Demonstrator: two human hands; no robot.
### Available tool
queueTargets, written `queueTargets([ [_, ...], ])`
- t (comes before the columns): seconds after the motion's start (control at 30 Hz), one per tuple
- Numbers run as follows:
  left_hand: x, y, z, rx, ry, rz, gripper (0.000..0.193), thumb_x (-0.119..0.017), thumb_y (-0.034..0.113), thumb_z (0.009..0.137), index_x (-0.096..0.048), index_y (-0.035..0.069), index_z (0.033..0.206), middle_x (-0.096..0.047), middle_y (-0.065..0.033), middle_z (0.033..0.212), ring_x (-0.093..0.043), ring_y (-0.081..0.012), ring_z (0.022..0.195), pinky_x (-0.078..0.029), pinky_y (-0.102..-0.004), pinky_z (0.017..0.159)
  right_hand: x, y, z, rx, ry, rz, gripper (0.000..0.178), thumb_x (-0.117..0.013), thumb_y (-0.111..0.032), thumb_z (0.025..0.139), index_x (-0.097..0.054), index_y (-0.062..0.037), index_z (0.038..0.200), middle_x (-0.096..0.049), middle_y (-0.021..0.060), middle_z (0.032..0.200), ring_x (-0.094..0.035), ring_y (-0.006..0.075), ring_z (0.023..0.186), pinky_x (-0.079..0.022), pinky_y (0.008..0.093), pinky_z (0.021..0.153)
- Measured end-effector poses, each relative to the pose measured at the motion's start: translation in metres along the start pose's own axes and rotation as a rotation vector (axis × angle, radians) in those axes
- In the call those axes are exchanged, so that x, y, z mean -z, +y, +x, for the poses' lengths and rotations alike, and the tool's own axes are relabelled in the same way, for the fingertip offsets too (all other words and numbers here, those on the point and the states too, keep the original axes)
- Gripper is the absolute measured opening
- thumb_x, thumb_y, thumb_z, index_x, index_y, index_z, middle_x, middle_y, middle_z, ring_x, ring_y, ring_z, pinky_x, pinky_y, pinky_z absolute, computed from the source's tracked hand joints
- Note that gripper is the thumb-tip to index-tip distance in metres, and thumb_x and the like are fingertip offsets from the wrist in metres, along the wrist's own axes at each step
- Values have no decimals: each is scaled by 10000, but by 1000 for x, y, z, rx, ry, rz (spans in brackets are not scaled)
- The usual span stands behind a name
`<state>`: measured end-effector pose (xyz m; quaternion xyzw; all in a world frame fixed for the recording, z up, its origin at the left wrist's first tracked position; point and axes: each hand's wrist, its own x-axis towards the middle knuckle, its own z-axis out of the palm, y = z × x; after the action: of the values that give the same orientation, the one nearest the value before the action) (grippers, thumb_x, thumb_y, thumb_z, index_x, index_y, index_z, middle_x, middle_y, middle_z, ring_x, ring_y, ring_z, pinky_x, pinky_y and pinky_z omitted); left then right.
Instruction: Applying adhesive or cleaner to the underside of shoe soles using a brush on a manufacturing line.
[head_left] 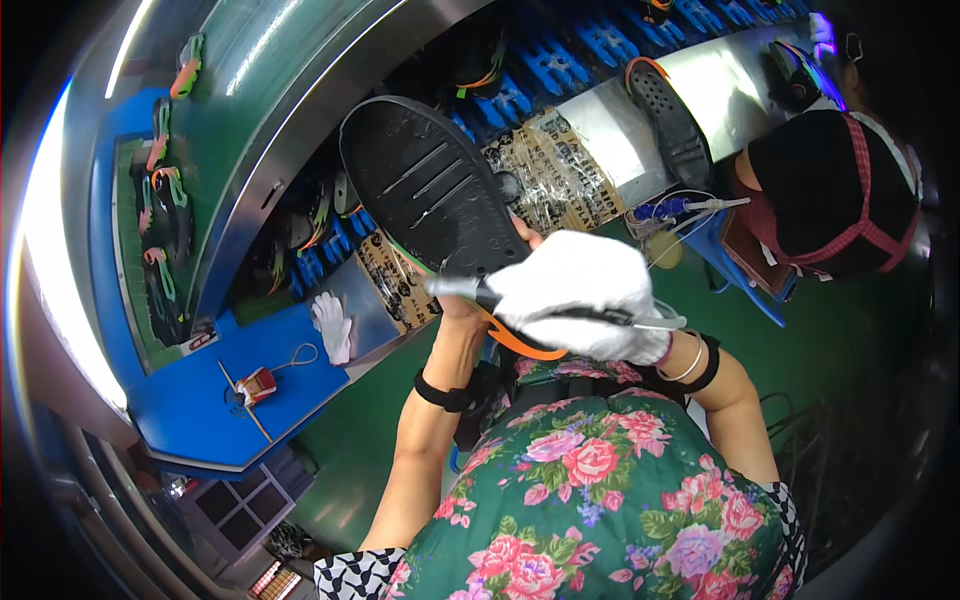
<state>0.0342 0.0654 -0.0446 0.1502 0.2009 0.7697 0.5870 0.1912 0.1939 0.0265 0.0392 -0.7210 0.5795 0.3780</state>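
Sandal (430, 190): black grooved sole up, orange strap.

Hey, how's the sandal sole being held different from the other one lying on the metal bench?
The held sole is raised in the air, gripped at its lower end by the left hand, with the gloved right hand beside it; the bench sole lies flat, untouched. The held sole shows long straight grooves and looks bigger, being nearer; the bench sole shows small dots. Both are black.
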Motion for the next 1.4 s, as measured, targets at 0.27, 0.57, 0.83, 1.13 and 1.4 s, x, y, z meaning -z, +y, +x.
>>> queueTargets([
  [0.27, -13, 10, 14, 90, 57, -45, 1195, -544, 1001, 655, -537, -34, 1253, -649, -201, 1117, -640, -358, 1123, -512, -501, 1016, -8, -9, -4, 73, -56, -235, 281, -815, -27, 766, -795, -77, 1041, -777, 120, 1072, -746, 265, 910, -585, 370, 804],
  [0.57, -19, 27, 33, -112, -54, -8, 1098, -551, 902, 783, -502, -36, 1350, -612, -185, 1195, -626, -363, 1145, -520, -547, 1052, -13, -2, -11, 89, -43, -273, 327, -771, -63, 837, -768, -97, 1163, -754, 109, 1141, -726, 268, 955, -576, 379, 798],
  [0.83, -17, 40, 46, -217, -97, 147, 1153, -515, 933, 747, -560, -97, 1266, -622, -175, 1173, -631, -314, 1165, -515, -486, 1098, -2, -1, -9, 82, 25, -298, 324, -803, -29, 791, -787, -94, 1108, -765, 86, 1064, -726, 253, 901, -577, 370, 762],
  [1.13, -13, 45, 53, -232, -99, 139, 1213, -465, 990, 686, -567, -82, 1245, -631, -190, 1111, -636, -334, 1116, -506, -490, 1057, 2, -6, -7, -58, 93, -243, 244, -839, -19, 738, -795, -74, 971, -779, 131, 1003, -741, 275, 862, -581, 363, 749],
  [1.4, -9, 46, 54, -231, -27, 146, 1311, -394, 1064, 633, -590, -95, 1213, -660, -242, 1095, -667, -401, 1091, -567, -510, 970, 6, -2, -9, -238, 143, -64, 232, -832, 17, 741, -791, -65, 955, -777, 140, 1010, -747, 277, 919, -586, 364, 776],
])
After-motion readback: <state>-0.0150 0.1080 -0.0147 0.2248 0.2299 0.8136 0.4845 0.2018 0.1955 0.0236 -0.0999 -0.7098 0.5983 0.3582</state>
